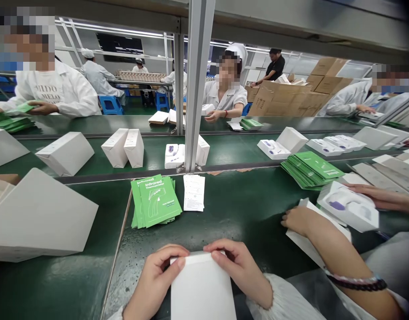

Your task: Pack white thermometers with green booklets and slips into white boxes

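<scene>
"Infrared Thermometer" on green leaflets (156,201)

Not much of the wearer shows tbh, just two bare hands and a bit of forearm at the bottom of the head view. Left hand (157,272): no glove, no ring, no watch afaict, nails short and plain, and the wrist is bare right down to the frame edge w/ only a sliver of white fabric at the very bottom. Right hand (238,266): also ungloved, nails short, no jewellery visible. Its wrist goes into a white sleeve (284,302) w/ a gathered, elasticated cuff, fabric looks thin and a bit crinkly, smock type. No logos or markings visible on it.
</scene>
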The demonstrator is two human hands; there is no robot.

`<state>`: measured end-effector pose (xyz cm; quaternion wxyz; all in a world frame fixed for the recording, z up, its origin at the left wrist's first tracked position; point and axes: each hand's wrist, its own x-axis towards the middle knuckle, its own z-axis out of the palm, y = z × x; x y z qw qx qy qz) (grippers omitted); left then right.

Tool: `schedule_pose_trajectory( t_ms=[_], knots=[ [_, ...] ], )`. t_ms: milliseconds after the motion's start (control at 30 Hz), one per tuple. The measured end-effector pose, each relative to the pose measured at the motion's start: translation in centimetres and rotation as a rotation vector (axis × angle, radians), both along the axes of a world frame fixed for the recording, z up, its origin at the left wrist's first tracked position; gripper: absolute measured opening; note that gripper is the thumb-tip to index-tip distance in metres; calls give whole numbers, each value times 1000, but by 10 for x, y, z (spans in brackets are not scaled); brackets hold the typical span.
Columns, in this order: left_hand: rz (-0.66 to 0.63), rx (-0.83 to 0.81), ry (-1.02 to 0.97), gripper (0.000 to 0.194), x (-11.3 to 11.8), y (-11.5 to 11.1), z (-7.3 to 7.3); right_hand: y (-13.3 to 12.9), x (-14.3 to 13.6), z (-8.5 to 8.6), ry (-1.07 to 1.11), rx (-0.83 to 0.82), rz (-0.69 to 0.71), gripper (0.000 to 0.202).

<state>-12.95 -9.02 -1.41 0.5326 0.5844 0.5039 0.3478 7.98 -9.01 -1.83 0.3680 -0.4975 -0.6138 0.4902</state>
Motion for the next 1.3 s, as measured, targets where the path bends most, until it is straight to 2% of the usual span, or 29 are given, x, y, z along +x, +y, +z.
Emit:
schedule_pose_trajectory(
  t_ms=[100, 233, 333, 433, 533, 633, 700, 800, 833, 900, 967, 1033, 1067, 1167, 1233, 1300],
  knots=[
    [29, 6, -5, 19, 2, 3, 9, 1, -3, 7, 5, -12, -46, 20],
    [-37, -24, -42, 18, -1, 4, 14, 2, -2, 13, 154, -105, -17, 16],
    [-113, -32, -100, 22, -8, -1, 8, -2, 2, 11, 219, -130, 25, 17],
    [-141, -30, -146, 25, -13, -10, -2, -8, 5, 2, 291, -119, 73, 15],
    [-143, 40, -76, 25, -12, -16, -9, -12, 4, -9, 322, -103, 36, 17],
    [-110, 93, -76, 22, -9, -16, -11, -13, 2, -17, 319, -86, -7, 8],
    [-41, 107, -84, 21, -7, -13, -9, -17, -1, -23, 368, -121, -37, 19],
    [74, 115, -73, 19, -6, -8, -4, -29, -6, -36, 566, -292, -27, 70],
    [100, 106, -76, 18, -5, -7, -2, -33, -7, -40, 619, -364, -20, 81],
    [138, 81, -94, 17, -1, -4, 3, -37, -5, -44, 671, -472, -39, 86],
    [175, 102, -117, 23, 1, 2, 10, -31, 2, -38, 695, -475, -100, 82],
    [244, 198, -105, 30, -2, 15, 16, -12, 17, -21, 698, -412, -197, 73],
    [294, 280, -66, 31, -7, 24, 18, 3, 27, -10, 667, -383, -271, 62],
    [512, 488, 233, 32, -34, 59, 20, 70, 56, 19, 585, -232, -522, 44],
    [636, 433, 462, 47, -55, 83, 15, 125, 70, 29, 553, -136, -644, 34],
    [667, 281, 574, 67, -71, 103, 8, 183, 76, 31, 510, -129, -681, 27]
  ],
)
